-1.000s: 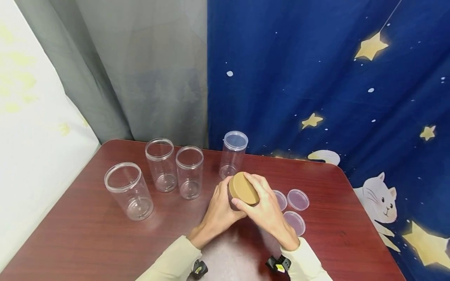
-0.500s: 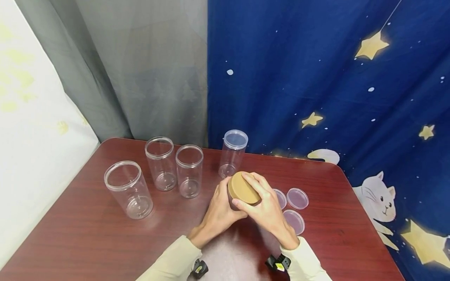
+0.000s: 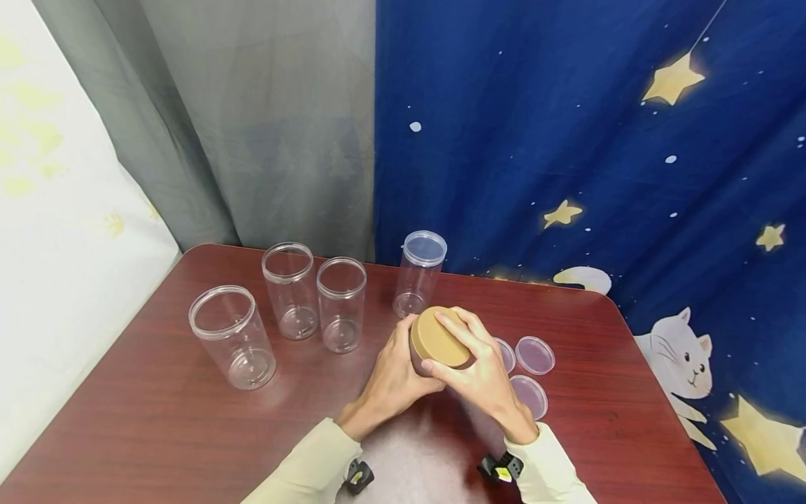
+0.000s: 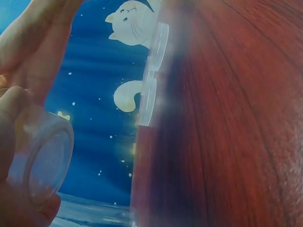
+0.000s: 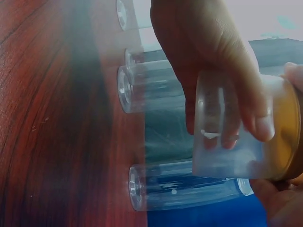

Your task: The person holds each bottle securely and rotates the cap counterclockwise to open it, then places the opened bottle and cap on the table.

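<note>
A clear jar (image 5: 213, 161), capped with a tan lid (image 3: 439, 340), is held lid-up above the table (image 3: 157, 420).

In the head view, one clear disc (image 3: 506, 357) is partly hidden by the right hand (image 3: 480, 365); the tan lid (image 5: 297, 146) is cut off at the right wrist view's edge.

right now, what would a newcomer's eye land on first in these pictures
Probably the tan-lidded jar, held by the left hand and right hand just below the middle of the head view. After that, the blue starry curtain behind the table, and three clear jars standing on its left side.
</note>
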Tool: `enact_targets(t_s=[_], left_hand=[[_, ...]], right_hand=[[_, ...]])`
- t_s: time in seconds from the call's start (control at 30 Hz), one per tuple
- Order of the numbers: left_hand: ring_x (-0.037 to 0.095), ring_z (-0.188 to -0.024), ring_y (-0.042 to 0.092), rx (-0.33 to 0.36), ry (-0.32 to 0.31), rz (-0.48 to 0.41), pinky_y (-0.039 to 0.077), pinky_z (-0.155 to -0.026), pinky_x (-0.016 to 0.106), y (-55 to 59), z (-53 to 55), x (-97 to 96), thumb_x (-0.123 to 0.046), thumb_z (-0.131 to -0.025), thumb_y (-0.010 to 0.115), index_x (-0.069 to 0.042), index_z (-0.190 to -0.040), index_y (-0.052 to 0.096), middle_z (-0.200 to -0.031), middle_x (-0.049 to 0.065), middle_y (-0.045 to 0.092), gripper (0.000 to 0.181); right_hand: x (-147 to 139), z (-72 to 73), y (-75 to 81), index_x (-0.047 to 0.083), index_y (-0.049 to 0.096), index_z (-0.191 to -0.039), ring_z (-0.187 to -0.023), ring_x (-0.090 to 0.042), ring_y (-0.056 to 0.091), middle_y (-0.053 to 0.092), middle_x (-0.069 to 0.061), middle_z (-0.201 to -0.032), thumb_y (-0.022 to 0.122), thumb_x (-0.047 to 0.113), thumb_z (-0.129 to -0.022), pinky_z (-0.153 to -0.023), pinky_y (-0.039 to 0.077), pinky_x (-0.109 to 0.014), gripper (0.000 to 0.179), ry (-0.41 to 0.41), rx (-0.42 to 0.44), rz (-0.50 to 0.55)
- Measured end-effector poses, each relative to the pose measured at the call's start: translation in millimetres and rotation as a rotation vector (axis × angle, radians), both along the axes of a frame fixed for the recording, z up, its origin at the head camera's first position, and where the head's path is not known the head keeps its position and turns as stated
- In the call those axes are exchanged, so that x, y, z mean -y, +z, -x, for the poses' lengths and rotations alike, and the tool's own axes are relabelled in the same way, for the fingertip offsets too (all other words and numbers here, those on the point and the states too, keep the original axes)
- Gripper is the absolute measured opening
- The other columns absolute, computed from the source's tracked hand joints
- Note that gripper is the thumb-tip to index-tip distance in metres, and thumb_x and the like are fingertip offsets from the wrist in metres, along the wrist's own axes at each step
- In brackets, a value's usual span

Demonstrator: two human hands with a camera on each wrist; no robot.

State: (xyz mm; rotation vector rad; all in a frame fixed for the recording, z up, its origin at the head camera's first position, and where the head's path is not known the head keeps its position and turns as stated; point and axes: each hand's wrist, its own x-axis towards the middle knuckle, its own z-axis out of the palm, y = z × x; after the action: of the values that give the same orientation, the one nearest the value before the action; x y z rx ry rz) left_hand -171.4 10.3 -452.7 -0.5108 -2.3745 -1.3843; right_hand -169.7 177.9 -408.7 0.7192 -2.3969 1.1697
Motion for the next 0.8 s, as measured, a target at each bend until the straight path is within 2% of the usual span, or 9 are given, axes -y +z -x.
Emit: enact_targets(t_s=[0.33,0.5,0.67,0.8], left_hand=[[0.021,-0.108,0.062,-0.019,-0.029,-0.043,0.053,-0.093,0.039,1.3,-0.8,1.2,-0.028,-0.056,0.092,-0.005,-0.142,0.038,-0.126,0.014,0.061,0.104],[0.02,-0.108,0.062,-0.029,-0.03,-0.014,0.053,-0.092,0.038,3.1,0.3,1.9,-0.032,-0.059,0.092,-0.005,-0.141,0.039,-0.127,0.012,0.059,0.102],[0.022,-0.105,0.062,-0.015,0.013,-0.007,0.054,-0.09,0.038,1.6,2.7,-2.2,-0.033,-0.063,0.091,-0.005,-0.141,0.038,-0.126,0.013,0.058,0.098],[0.026,-0.107,0.062,-0.03,0.045,0.014,0.054,-0.09,0.04,-2.6,2.0,-7.1,-0.029,-0.065,0.089,-0.002,-0.141,0.038,-0.127,0.015,0.058,0.095]], right_hand=[[-4,5.6,-0.7,0.013,0.069,-0.127,-0.124,-0.028,0.054,0.056,-0.012,-0.135,0.089,0.019,-0.069,-0.105,0.041,-0.025,0.062,0.102,-0.102,0.031],[-3,3.8,8.2,0.016,0.064,-0.133,-0.125,-0.024,0.052,0.052,-0.008,-0.139,0.086,0.023,-0.073,-0.102,0.043,-0.028,0.063,0.101,-0.053,-0.038],[6,-0.7,19.0,0.022,0.053,-0.144,-0.134,-0.027,0.044,0.041,-0.011,-0.149,0.076,0.032,-0.083,-0.103,0.043,-0.046,0.065,0.027,0.014,-0.2],[15,-3.6,19.6,0.023,0.051,-0.145,-0.134,-0.031,0.044,0.042,-0.013,-0.148,0.074,0.047,-0.083,-0.101,0.044,-0.051,0.071,-0.086,0.028,-0.295]])
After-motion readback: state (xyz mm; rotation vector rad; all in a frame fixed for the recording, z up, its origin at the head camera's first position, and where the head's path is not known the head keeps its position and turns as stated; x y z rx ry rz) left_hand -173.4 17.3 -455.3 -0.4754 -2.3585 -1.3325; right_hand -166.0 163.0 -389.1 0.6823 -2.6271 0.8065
